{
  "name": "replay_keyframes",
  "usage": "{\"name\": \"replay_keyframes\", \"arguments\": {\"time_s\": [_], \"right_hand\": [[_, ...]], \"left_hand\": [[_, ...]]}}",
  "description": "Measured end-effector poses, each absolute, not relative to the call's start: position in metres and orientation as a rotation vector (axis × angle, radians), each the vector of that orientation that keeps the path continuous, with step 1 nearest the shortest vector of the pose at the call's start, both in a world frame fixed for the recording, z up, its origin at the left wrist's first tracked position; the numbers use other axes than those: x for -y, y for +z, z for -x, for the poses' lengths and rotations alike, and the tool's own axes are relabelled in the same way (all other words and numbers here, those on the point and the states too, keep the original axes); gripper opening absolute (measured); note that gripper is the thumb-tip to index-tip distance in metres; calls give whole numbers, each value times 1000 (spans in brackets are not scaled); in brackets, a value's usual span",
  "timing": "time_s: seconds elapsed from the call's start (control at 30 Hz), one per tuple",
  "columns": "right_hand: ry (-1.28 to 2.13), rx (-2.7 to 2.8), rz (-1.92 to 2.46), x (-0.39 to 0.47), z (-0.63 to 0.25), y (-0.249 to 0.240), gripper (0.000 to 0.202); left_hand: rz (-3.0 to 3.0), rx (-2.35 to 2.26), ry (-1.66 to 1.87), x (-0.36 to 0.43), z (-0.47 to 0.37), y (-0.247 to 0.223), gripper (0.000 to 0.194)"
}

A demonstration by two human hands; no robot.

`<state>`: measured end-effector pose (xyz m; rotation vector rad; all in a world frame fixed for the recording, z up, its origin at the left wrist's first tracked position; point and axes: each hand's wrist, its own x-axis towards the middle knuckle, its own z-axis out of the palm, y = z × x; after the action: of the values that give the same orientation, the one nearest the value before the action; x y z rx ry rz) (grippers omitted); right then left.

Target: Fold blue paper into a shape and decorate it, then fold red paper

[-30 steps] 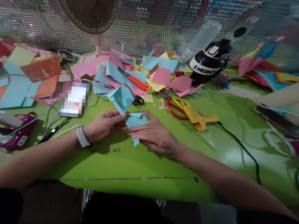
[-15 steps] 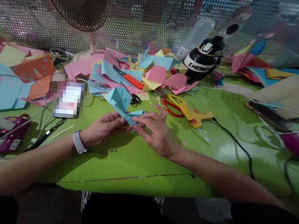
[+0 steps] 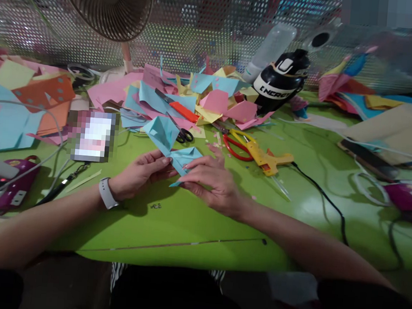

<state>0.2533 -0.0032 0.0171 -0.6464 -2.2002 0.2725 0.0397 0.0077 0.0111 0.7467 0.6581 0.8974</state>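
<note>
Plainly "ENERGY" on the black bottle (image 3: pixel 277 86) beyond folded blue paper (image 3: pixel 182 159)

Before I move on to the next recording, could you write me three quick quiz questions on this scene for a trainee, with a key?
1. Multiple choice: what are the left hand and the right hand both holding?
A. a black bottle
B. folded blue paper
C. a pair of scissors

2. True or false: the white wristband is on the right hand's wrist.

3. Fill in the colour: the glue gun lying on the green table has a ____ body.

Key: 1 B; 2 false, it is on the left hand's wrist; 3 yellow.
</note>
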Motion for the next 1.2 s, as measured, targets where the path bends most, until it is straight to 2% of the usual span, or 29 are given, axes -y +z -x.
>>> {"name": "replay_keyframes", "arguments": {"time_s": [0.27,0.5,0.73,0.9,1.2], "right_hand": [[350,2133,791,3,-255,13,10],[175,2053,855,7,-247,7,16],[166,2088,891,4,-247,8,32],[203,2114,926,4,-247,9,30],[240,2127,976,3,-245,7,28]], "left_hand": [[-770,-668,926,-6,-40,12,10],[-853,-639,932,0,-42,11,23],[-836,-592,943,2,-43,8,26],[-880,-632,949,2,-44,5,18],[-913,-685,935,1,-46,4,22]]}}
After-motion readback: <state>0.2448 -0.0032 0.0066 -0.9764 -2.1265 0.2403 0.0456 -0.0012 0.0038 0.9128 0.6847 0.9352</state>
